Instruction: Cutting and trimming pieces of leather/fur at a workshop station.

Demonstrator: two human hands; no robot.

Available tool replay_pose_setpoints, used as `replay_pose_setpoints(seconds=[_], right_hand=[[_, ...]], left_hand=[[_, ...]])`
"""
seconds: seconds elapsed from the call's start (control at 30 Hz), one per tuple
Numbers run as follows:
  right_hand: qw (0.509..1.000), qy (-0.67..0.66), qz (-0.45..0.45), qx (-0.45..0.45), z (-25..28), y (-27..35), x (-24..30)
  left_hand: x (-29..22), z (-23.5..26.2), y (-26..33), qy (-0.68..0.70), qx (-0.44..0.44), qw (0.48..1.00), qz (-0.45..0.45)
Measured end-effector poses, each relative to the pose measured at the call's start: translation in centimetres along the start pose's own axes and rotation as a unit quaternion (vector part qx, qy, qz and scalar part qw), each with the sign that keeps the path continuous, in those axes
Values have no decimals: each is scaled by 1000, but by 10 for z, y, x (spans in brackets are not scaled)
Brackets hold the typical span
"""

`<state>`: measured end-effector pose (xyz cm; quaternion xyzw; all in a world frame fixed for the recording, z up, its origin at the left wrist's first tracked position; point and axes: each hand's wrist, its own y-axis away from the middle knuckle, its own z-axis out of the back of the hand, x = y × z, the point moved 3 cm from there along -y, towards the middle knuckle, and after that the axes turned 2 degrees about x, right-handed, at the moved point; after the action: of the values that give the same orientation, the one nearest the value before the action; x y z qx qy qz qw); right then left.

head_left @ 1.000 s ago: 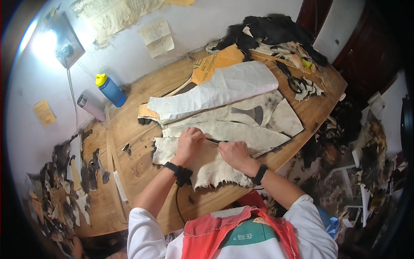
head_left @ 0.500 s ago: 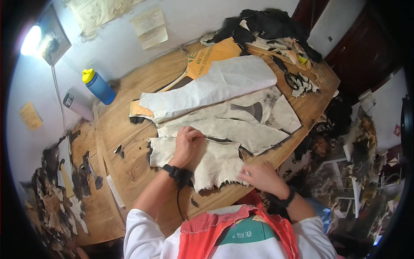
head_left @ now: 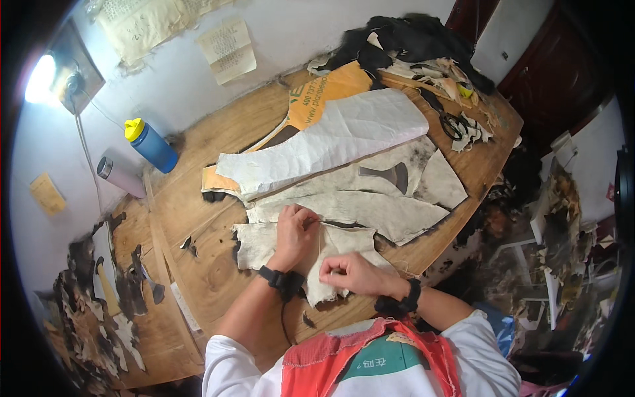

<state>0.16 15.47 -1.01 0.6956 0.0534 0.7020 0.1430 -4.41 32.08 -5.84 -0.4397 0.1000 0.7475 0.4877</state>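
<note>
Head view: your left hand [head_left: 296, 233] lies fingers down on the pale hide piece [head_left: 271, 243] at the near edge of the worktop [head_left: 218, 278], pressing it, its grip closed on nothing. Your right hand [head_left: 354, 272] sits just beside it over the same piece, fingers pinched narrow; what they pinch I cannot tell. A blue bottle [head_left: 152, 145] stands at the far left corner. Scissors [head_left: 453, 124] lie toward the far right edge.

Bare wood [head_left: 218, 278] lies free left of the hide pieces [head_left: 350, 212]; bottles [head_left: 151, 145] and scissors [head_left: 453, 124] crowd the far edge.
</note>
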Motion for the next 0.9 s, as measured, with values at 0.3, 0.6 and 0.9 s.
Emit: replay_pose_setpoints(seconds=[0.3, 0.6, 0.9], right_hand=[[944, 260, 126, 158, -6, 19, 28], [973, 161, -31, -165, 70, -32, -32], [910, 393, 52, -119, 21, 9, 14]], left_hand=[[3, 2, 1, -8, 20, 999, 33], [-17, 7, -1, 185, 190, 964, 9], [-5, -16, -16, -117, 97, 988, 1]])
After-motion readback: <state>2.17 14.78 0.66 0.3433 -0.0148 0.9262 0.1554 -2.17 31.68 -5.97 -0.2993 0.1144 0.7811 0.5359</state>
